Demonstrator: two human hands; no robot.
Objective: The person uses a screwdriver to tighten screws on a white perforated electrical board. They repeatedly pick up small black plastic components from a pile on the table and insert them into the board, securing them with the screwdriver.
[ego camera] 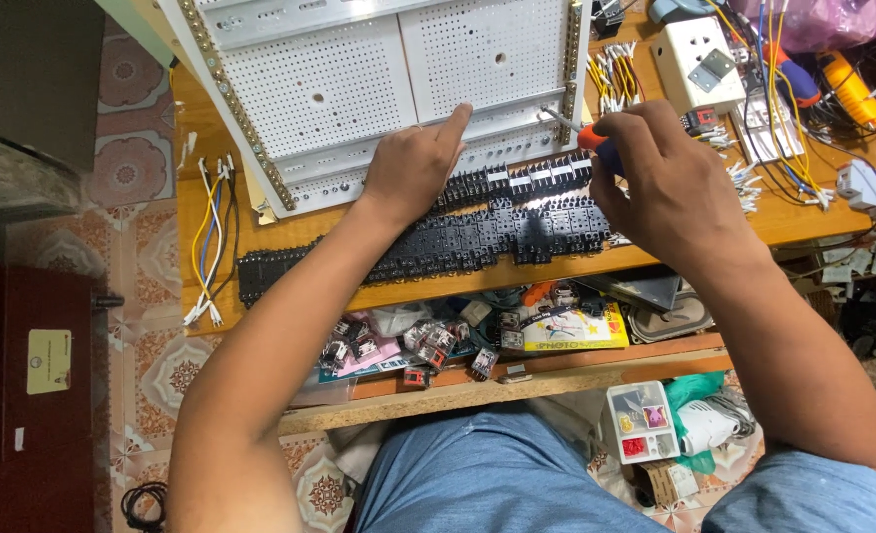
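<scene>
Holding the screwdriver [596, 148] tight in our right hand [660, 188], fingers curled around its handle, we press our left hand [413, 168] flat, fingers together, on the black relay sockets [497, 222] by the white panel [379, 69], and should turn slowly.

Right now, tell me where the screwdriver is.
In the head view the screwdriver is in the right hand, right of centre, its tip at the right edge of the white perforated panel, just above the row of black relay sockets.
</scene>
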